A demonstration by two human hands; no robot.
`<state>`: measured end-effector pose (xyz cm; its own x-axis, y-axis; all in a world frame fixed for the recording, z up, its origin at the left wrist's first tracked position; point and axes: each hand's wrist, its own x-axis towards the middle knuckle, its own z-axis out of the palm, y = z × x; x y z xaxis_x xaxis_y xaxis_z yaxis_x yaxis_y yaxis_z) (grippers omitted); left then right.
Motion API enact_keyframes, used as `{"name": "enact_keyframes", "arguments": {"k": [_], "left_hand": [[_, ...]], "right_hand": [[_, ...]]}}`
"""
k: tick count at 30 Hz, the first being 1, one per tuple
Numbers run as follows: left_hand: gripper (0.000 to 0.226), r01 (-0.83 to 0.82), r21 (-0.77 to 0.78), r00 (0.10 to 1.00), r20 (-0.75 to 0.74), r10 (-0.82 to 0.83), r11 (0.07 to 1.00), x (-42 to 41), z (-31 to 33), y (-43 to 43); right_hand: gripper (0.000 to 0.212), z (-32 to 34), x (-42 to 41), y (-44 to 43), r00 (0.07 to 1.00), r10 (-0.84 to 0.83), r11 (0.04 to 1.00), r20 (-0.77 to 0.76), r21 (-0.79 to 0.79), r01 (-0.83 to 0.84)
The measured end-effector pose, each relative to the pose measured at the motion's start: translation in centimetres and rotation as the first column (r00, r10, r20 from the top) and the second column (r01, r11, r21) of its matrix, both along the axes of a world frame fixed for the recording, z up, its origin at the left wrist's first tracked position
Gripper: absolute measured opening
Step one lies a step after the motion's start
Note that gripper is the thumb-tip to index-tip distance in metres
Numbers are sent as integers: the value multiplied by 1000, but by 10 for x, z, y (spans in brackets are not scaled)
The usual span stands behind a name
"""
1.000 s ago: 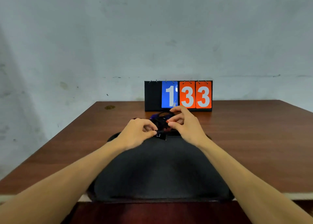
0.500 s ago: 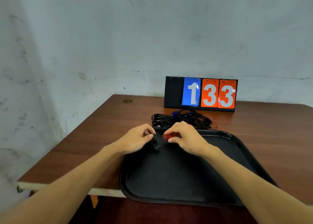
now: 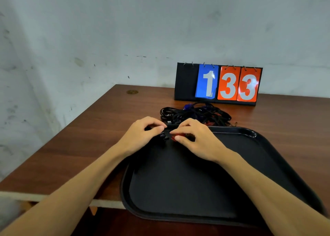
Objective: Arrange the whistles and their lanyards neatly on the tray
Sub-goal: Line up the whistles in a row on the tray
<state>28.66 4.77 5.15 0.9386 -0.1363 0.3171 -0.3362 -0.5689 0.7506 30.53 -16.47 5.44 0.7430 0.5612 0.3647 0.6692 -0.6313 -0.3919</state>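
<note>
Brown wooden table (image 3: 100,128) carries a black tray (image 3: 259,146); at its far edge the left hand (image 3: 141,137) pinches a black whistle (image 3: 164,135), the right hand (image 3: 198,139) a red whistle (image 3: 175,137), lanyards (image 3: 194,114) tangled just behind.

Black tray (image 3: 250,134), brown wooden table (image 3: 100,132), black lanyards (image 3: 178,113), blue-and-orange scoreboard (image 3: 218,83).

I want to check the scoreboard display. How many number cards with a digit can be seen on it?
3. On the flip scoreboard at the table's far edge: a blue card "1" left, then an orange "3", then another orange "3" right. The leftmost panel is blank black.
</note>
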Motion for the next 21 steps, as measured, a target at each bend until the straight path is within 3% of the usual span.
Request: {"name": "enact_keyframes", "arguments": {"k": [4, 7, 16, 21], "left_hand": [[31, 71, 64, 995, -71, -66, 995, 0, 0, 4], [29, 89, -22, 995, -50, -90, 996, -2, 1, 4], [64, 178, -186, 982, -36, -188, 966, -5, 2, 5], [72, 174, -214, 981, -47, -188, 961, -3, 0, 5]], "right_hand": [[45, -1, -3, 1, 999, 22, 997, -35, 78, -19], [50, -2, -4, 5, 998, 28, 993, -62, 115, -21], [65, -3, -8, 12, 988, 77, 976, -133, 215, -47], [67, -5, -8, 16, 987, 82, 975, -141, 216, -50]]}}
